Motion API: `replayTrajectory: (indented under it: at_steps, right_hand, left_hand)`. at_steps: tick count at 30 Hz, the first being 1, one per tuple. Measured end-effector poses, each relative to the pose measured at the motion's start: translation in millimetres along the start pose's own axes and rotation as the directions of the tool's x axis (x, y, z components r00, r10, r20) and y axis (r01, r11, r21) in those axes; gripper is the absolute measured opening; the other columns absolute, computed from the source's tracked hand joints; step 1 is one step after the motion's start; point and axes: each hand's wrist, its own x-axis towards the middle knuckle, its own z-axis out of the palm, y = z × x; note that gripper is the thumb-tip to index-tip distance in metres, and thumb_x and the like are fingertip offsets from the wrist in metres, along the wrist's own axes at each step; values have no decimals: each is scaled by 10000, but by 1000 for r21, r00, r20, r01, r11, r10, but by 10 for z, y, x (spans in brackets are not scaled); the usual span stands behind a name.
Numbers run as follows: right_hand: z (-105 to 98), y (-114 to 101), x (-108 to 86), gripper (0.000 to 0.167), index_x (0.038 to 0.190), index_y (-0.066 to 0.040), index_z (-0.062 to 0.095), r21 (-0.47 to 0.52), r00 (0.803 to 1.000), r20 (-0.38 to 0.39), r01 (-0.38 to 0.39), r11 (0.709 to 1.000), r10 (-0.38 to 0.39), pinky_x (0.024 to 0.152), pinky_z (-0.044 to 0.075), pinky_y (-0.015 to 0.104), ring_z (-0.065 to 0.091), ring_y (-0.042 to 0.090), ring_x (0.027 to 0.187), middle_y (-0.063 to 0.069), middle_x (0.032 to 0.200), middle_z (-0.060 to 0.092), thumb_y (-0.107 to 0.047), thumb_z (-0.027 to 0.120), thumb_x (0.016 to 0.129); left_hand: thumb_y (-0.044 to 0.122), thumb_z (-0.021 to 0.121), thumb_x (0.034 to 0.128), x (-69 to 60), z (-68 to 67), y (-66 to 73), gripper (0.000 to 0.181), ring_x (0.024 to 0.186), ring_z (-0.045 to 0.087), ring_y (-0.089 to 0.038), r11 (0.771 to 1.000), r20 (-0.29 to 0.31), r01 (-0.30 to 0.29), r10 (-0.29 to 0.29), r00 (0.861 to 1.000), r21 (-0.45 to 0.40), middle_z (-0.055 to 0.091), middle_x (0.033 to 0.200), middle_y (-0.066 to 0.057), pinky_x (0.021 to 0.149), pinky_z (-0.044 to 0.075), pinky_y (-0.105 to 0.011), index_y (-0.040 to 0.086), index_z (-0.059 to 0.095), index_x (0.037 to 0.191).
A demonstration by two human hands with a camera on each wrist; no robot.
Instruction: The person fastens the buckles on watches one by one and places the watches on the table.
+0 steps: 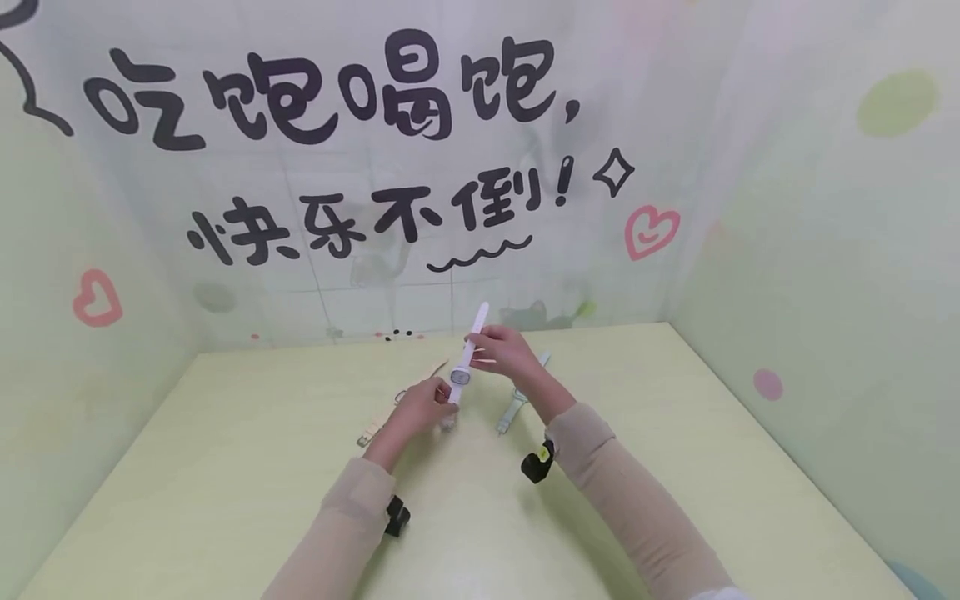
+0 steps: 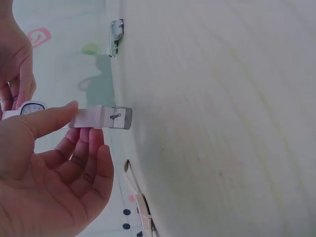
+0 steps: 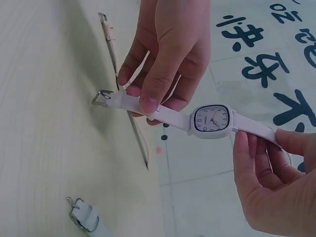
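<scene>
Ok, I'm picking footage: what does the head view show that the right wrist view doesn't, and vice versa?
Only the head view: the sleeves, the black wrist devices and the pink hearts.

Only the right wrist view: legible numerals on the white watch, too small to read from the head.

Both: the left hand holding that watch's buckle-end strap, the right hand its other strap, the beige strap and at least part of the pale blue watch on the table, and black wall lettering.

White watch strap (image 3: 172, 117) smooth, matt; buckle (image 2: 128, 118) shiny metal; tabletop (image 2: 222, 123) wood-grained; sleeves (image 1: 637, 508) matt cloth.
</scene>
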Motion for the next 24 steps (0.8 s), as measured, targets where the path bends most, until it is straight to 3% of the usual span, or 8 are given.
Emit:
replayTrajectory:
  at_steps: [9,12,17,21,23,24]
  right_hand:
    - [89,-178,-137,242,1150,53,628,-20,992,-3,129,991,-129,932,577,379,683,151,884,205,1192,671,-132,599,997]
    - [65,-199,-188,240,1165,44,625,8,986,-13,164,986,-164,944,570,393,688,153,913,202,1235,664,-128,592,1001]
    - [93,-248,-261,242,1186,43,619,49,980,23,196,979,-198,966,559,403,680,131,933,222,1291,644,-110,584,1002]
    - [142,-268,-332,248,1189,39,618,55,977,74,196,979,-200,970,558,396,686,136,970,217,1282,654,-120,588,1002]
    - [137,-288,-366,252,1198,37,612,53,975,88,201,978,-205,974,556,399,694,160,1017,208,1275,660,-121,585,1004]
    - [124,-301,-376,252,1202,36,608,55,973,93,205,977,-210,978,554,403,694,174,1042,211,1279,658,-119,582,1005]
  left_hand:
    - [171,653,948,-117,-120,11,206,904,649,-222,984,-141,-73,50,989,-164,684,1014,-143,719,535,-285,11,599,1066]
    - [210,557,1015,-99,-98,66,255,878,670,-193,955,-108,-79,50,993,-285,708,1012,-173,741,572,-295,-29,620,1077]
    - [346,378,1085,-75,-89,119,503,1011,712,-267,852,19,-2,14,1000,-524,706,1178,-217,847,598,-315,-76,630,1192]
    - [396,317,1092,-129,-96,109,571,1226,629,-348,752,81,49,6,997,-657,632,1332,-226,949,571,-339,-67,554,1327]
    - [336,325,1094,-148,-110,116,525,1253,613,-336,691,98,53,26,995,-721,579,1396,-236,1017,533,-366,-67,484,1392]
    - [294,337,1092,-145,-121,129,499,1248,619,-310,646,104,55,37,994,-762,559,1419,-236,1047,510,-373,-65,445,1421]
